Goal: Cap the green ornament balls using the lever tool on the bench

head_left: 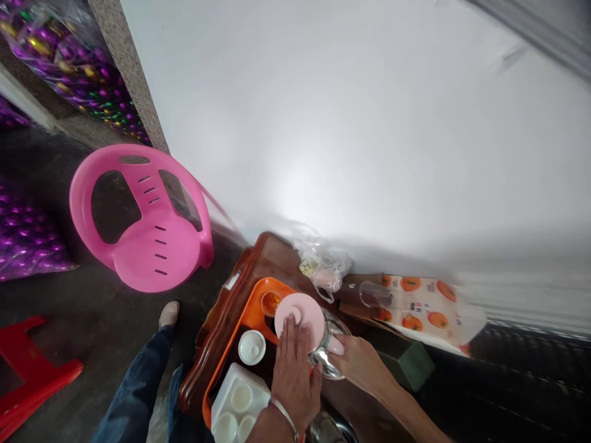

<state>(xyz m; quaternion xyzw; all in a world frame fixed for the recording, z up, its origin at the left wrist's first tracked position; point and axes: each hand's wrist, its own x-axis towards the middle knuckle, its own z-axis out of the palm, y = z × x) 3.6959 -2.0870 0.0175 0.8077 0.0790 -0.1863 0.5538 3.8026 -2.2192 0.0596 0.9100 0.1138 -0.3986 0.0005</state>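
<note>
A teapot with a round pink lid (312,315) and a pink handle is over the right edge of the orange tray (264,287). My left hand (295,375) lies on the lid, its fingers stretched out near the round knob. My right hand (357,364) is closed around the handle. Most of the teapot's body is hidden under the lid and hands. Beside the lid, a glass of amber liquid (271,300) stands on the tray. A small white lidded cup (252,347) is left of my left hand. Below it sits a white holder with several cups (241,399). Shiny metal ware (333,368) shows under the handle.
The tray is on a carved dark wooden table (277,257) against a white wall. A clear plastic bag (327,264) and an orange-patterned box (422,307) lie along the wall. A pink chair (159,246) stands left, a red stool (37,369) lower left.
</note>
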